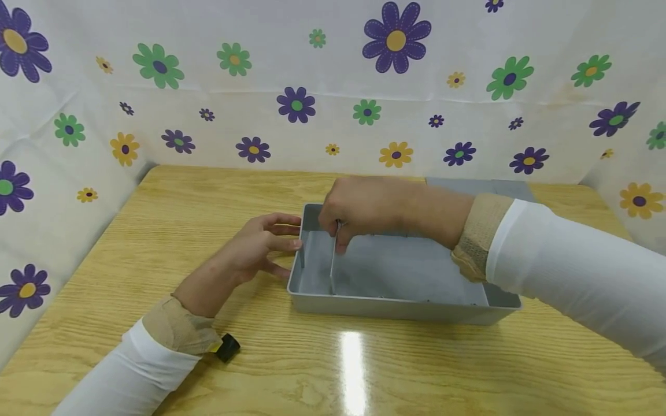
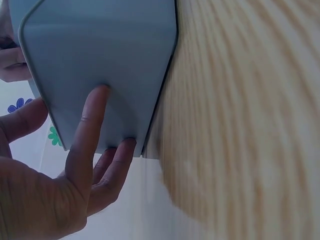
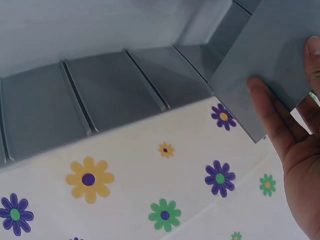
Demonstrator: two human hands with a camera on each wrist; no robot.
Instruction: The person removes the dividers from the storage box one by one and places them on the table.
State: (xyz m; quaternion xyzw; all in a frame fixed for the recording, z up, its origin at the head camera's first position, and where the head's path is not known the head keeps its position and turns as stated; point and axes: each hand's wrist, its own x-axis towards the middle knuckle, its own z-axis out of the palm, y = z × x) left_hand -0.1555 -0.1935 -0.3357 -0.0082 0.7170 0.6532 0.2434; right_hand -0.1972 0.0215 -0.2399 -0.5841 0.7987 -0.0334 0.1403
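A long grey plastic box (image 1: 406,310) with an open top sits on the table, slots running up its inner walls, as the right wrist view shows. My right hand (image 1: 350,208) pinches the top of a thin grey divider (image 1: 333,266) between thumb and fingers. The divider stands across the box near its left end, seen edge-on from the head; in the right wrist view it is a flat grey sheet (image 3: 265,65). My left hand (image 1: 254,245) rests against the box's left end wall (image 2: 95,55), fingertips on the outside and thumb by the rim.
Flat grey panels (image 1: 481,188) lie on the table behind the box at the right, partly covered by my right arm. A small black object (image 1: 227,348) shows at my left wrist. A flower-print cloth (image 1: 333,69) hangs behind the wooden table (image 1: 208,190).
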